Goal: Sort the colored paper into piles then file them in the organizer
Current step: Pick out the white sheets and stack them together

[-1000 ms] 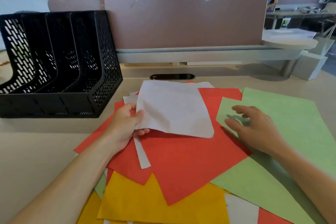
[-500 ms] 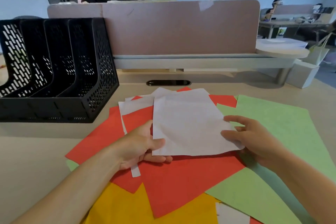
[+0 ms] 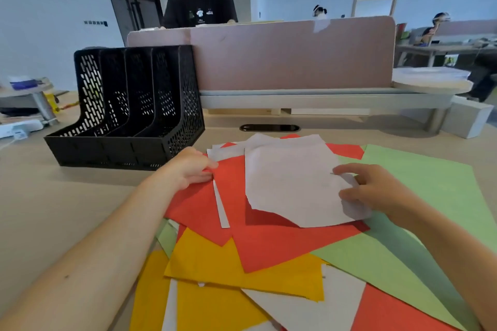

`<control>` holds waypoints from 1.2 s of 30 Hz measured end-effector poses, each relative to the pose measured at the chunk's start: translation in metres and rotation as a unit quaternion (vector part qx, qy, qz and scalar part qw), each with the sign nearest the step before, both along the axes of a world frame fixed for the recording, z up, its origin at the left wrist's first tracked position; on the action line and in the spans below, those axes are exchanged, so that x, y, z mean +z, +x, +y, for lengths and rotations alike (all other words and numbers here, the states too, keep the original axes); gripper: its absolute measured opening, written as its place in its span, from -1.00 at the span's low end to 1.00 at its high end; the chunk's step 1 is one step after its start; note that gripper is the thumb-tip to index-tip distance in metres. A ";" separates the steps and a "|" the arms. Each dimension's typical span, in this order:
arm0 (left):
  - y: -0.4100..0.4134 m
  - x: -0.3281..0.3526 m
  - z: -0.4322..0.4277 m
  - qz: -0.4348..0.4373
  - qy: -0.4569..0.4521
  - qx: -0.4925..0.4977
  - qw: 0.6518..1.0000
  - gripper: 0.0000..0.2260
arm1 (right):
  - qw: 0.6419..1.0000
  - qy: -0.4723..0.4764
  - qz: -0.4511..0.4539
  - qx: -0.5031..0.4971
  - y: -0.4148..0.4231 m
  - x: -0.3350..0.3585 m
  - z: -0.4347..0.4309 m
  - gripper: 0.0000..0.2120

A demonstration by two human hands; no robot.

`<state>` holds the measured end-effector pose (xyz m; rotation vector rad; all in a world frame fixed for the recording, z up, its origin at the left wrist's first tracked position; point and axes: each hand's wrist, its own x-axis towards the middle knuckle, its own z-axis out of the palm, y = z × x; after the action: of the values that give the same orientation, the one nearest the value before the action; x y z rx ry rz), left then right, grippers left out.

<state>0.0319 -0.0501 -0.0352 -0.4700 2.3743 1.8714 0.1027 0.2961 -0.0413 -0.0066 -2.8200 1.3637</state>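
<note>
Left hand (image 3: pixel 188 166): fingers curled, thumb and fingertips pinching the left edge of a red sheet (image 3: pixel 199 201).
Right hand (image 3: pixel 376 188): thumb on top and fingers bent, gripping the right edge of a white sheet (image 3: pixel 290 183), whose near-left corner is lifted.
Papers: green sheets (image 3: pixel 430 183) and yellow sheets (image 3: pixel 242 263) overlap loosely with the red and white ones on the table (image 3: pixel 53 209).
Organizer (image 3: pixel 129 115): black, upright, at the table's back left, just beyond the left hand.

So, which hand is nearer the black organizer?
Left. The left hand, pinching red paper, is beside the organizer, at its front corner; the right hand is farther right, holding the white sheet.
</note>
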 end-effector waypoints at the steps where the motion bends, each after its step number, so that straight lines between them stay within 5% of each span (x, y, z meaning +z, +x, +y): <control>1: -0.003 0.001 0.001 -0.008 0.033 -0.008 0.999 -0.61 | 1.000 0.009 0.007 0.009 0.001 0.000 -0.002 -0.58; 3: -0.008 0.000 0.003 -0.010 0.081 -0.019 0.996 -0.48 | 1.000 0.012 0.006 0.018 0.002 -0.001 -0.005 -0.60; 9: -0.006 -0.013 0.017 -0.039 0.124 -0.091 0.987 -0.93 | 1.000 0.017 -0.011 0.009 -0.002 -0.002 -0.001 -0.65; 14: -0.008 -0.020 0.013 -0.025 0.081 -0.090 0.992 -0.87 | 1.000 0.010 0.025 -0.015 -0.006 -0.003 0.001 -0.69; 21: -0.001 -0.018 0.021 0.031 0.080 -0.069 0.994 -0.87 | 0.979 -0.194 0.040 0.043 -0.004 -0.009 -0.019 -0.69; 28: 0.012 -0.018 0.023 0.018 0.203 -0.097 0.974 -0.79 | 0.987 -0.156 0.020 -0.019 -0.008 -0.015 -0.017 -0.72; 32: 0.017 -0.021 0.035 0.042 0.197 -0.080 0.976 -0.62 | 0.987 -0.159 0.022 -0.015 -0.007 -0.015 -0.015 -0.70; 36: 0.016 -0.022 0.046 0.047 0.178 -0.091 0.979 -0.69 | 0.987 -0.158 0.026 -0.009 -0.007 -0.013 -0.012 -0.69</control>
<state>0.0482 -0.0040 -0.0575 -0.1305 1.9836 2.2052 0.0956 0.2841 -0.0546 0.0000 -2.5237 1.7628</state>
